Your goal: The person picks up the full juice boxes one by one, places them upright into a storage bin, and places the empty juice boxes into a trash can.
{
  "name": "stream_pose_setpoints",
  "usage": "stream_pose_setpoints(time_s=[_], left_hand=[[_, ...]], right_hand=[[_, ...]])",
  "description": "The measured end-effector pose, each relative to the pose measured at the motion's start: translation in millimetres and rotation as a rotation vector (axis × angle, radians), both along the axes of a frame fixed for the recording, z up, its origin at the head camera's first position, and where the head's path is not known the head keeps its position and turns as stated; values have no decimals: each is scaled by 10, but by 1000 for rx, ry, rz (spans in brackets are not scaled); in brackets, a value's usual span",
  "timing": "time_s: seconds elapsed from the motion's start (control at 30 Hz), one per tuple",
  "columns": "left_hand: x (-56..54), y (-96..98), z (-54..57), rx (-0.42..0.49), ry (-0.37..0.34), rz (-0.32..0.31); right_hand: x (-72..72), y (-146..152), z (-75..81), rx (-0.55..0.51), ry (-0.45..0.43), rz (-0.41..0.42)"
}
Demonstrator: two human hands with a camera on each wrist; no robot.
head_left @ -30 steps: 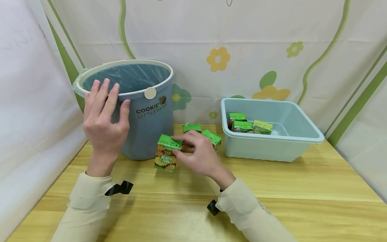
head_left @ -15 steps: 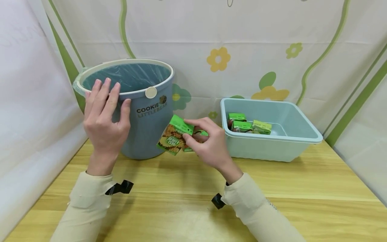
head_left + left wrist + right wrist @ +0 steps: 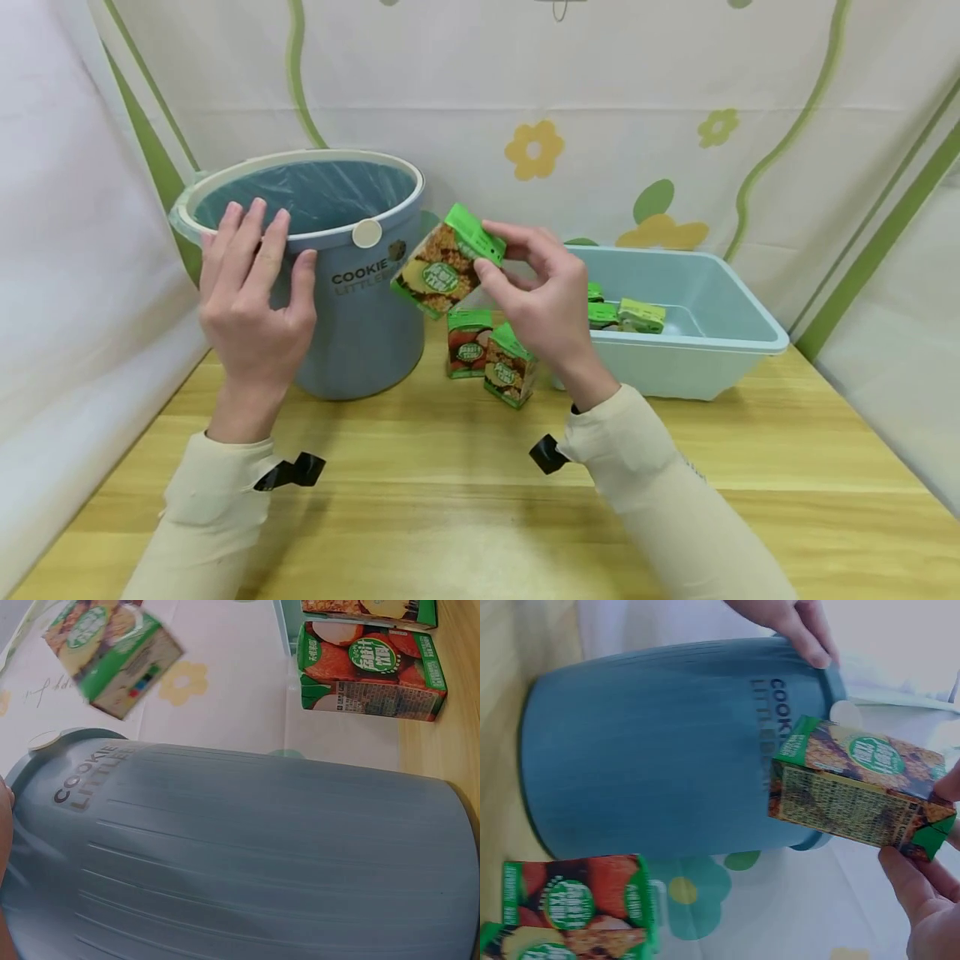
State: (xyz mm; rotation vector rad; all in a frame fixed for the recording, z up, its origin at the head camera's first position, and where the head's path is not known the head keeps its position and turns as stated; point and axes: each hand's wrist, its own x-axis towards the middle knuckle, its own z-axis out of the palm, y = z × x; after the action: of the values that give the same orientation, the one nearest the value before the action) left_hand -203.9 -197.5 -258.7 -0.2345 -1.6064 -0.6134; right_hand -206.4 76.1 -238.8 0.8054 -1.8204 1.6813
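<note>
Between thumb and fingers, my right hand (image 3: 543,292) pinches a small green-topped juice box (image 3: 442,265) by its top end. The box is tilted in the air, just right of a blue trash can (image 3: 352,325) lined with a clear bag. In the right wrist view, the juice box (image 3: 847,784) overlaps the can's lettered side. My left hand (image 3: 255,308) lies against the can's near rim with its fingers straight. Below the held box, a red-fruit juice box (image 3: 469,346) and a brown-patterned juice box (image 3: 510,371) stand on the table.
A pale blue plastic bin (image 3: 675,362) stands at the right with several cartons inside, among them a yellow-green carton (image 3: 641,316). My right hand hides its left end in the head view. A white flowered cloth (image 3: 600,75) hangs behind the wooden table (image 3: 450,517).
My right hand has lifted the juice box off the table, up and slightly right, tilting it beside the can. The two standing boxes now show. My left hand has stayed on the rim.
</note>
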Motion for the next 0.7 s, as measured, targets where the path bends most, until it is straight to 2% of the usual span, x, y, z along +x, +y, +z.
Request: stream_pose_setpoints(time_s=[0.33,0.7], left_hand=[[-13,11,-1,4,25,-12],[-11,13,0,-1,20,-5]], right_hand=[[-77,-26,301,-187,86,-1],[-130,-197,444,-304,143,7]])
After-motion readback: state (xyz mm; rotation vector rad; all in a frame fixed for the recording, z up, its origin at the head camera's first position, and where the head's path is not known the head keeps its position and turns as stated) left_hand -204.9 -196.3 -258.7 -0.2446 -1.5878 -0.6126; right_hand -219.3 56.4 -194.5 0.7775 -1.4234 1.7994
